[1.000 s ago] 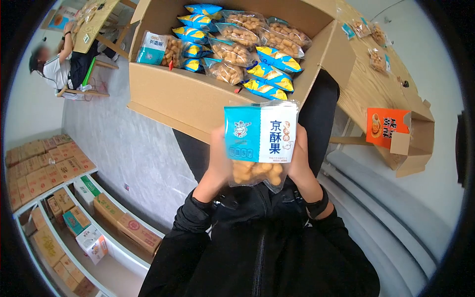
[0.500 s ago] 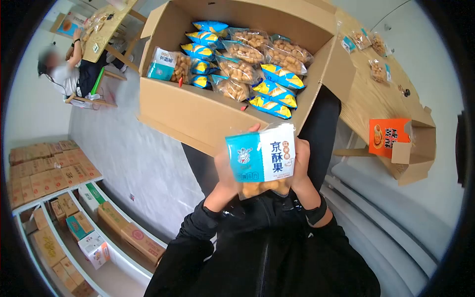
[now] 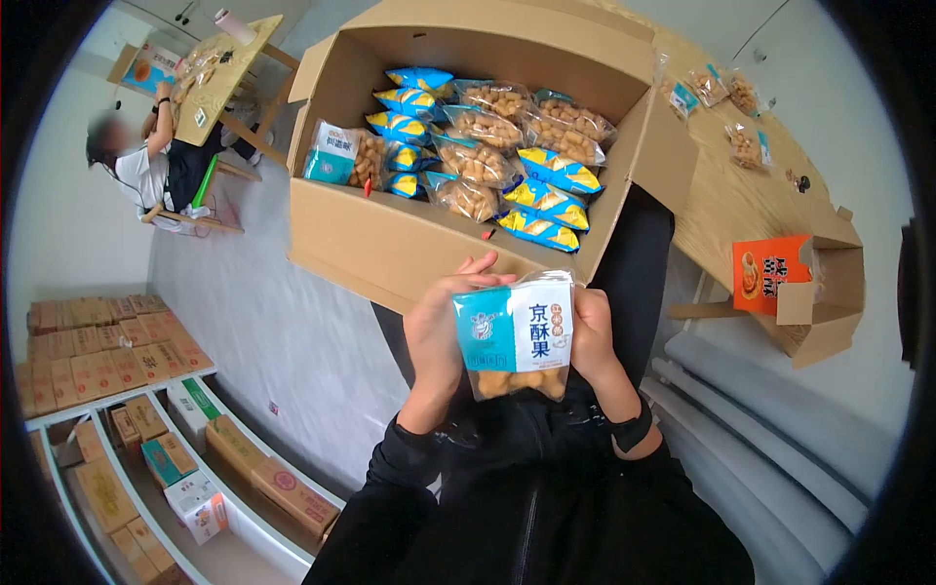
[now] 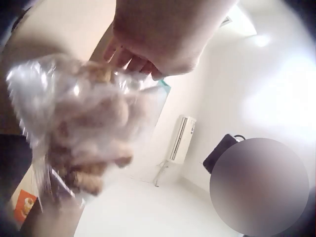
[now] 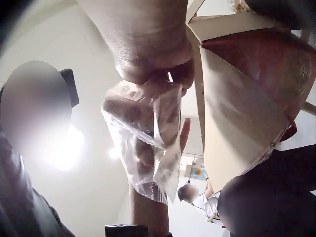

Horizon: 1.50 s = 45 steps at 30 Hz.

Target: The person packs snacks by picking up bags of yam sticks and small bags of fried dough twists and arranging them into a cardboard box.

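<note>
The left hand (image 3: pixel 434 331) is lying open along the left side of a clear snack pouch (image 3: pixel 517 341), its fingers extending past the pouch's top corner; its thumb is not showing in the head view. The right hand (image 3: pixel 593 336) is gripping the pouch's right edge, and the right wrist view is showing that grip at close range. The pouch is hanging between both hands in front of a black jacket (image 3: pixel 526 497), just below the near wall of a large open carton (image 3: pixel 366 229). In the head view its label is facing up, turquoise and white with Chinese characters, while golden pieces are showing beneath. The two wrist views are revealing crinkled clear film instead.

Inside the carton, blue-and-yellow packets (image 3: pixel 551 203) are lying in two groups, with clear bags of brown pieces (image 3: pixel 478 161) between and beside them. A turquoise-and-white labelled packet (image 3: pixel 333 154) is resting at the left end.

Farther right, a wooden table (image 3: pixel 717 200) is holding more clear bags and an orange-fronted box (image 3: pixel 770 275). To the left, another person (image 3: pixel 146 171) is sitting at a second table (image 3: pixel 219 83); below, shelves (image 3: pixel 185 478) are holding cartons. Only the left wrist view is showing a wall air conditioner (image 4: pixel 181 139).
</note>
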Tool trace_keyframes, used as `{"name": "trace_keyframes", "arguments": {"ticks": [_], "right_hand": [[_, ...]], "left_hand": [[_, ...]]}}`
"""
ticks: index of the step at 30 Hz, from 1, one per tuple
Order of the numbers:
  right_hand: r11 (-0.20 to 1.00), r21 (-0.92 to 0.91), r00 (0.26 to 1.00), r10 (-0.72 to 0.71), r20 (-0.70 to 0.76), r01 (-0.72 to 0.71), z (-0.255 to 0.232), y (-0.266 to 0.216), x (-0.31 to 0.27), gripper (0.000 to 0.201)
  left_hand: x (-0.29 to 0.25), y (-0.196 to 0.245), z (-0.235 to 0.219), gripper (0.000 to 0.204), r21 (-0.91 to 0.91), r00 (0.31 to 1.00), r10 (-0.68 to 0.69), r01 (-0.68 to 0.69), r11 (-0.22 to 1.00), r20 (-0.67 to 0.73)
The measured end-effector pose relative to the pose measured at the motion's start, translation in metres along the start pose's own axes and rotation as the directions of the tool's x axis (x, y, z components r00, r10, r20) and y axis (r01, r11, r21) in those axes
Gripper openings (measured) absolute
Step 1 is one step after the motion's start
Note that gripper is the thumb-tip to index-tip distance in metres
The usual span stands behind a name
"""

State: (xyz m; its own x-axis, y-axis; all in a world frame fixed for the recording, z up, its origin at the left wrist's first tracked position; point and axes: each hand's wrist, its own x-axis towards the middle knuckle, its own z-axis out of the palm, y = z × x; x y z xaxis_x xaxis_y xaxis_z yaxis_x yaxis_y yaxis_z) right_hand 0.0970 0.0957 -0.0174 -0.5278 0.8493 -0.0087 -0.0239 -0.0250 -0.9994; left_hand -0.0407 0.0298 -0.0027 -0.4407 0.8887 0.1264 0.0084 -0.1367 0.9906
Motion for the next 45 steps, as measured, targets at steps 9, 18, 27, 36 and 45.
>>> {"name": "trace_keyframes", "arguments": {"ticks": [9, 18, 27, 36, 45], "right_hand": [[0.997, -0.074, 0.979, 0.031, 0.204, -0.016, -0.005, -0.003, -0.001, 0.026], [0.998, 0.023, 0.987, 0.050, 0.153, -0.055, -0.038, -0.006, 0.004, 0.041], [0.984, 0.084, 0.987, 0.159, 0.020, -0.160, -0.048, 0.006, -0.004, 0.047], [0.977, 0.065, 0.978, 0.207, -0.024, -0.205, -0.048, 0.013, -0.005, 0.044], [0.975, 0.042, 0.974, 0.221, -0.052, -0.218, -0.046, 0.015, -0.002, 0.041]], "left_hand": [[0.011, 0.044, -0.008, 0.017, 0.419, 0.952, -0.075, -0.059, 0.906, 0.296], [0.063, 0.067, -0.030, 0.018, 0.487, 0.981, 0.009, -0.105, 0.867, 0.196], [0.157, 0.007, -0.096, 0.022, 0.777, 0.947, 0.265, -0.026, 0.628, -0.182], [0.177, -0.057, -0.112, 0.015, 0.902, 0.997, 0.015, 0.066, 0.427, -0.080], [0.168, -0.050, -0.126, 0.012, 0.908, 0.989, -0.042, 0.145, 0.394, -0.140]]}}
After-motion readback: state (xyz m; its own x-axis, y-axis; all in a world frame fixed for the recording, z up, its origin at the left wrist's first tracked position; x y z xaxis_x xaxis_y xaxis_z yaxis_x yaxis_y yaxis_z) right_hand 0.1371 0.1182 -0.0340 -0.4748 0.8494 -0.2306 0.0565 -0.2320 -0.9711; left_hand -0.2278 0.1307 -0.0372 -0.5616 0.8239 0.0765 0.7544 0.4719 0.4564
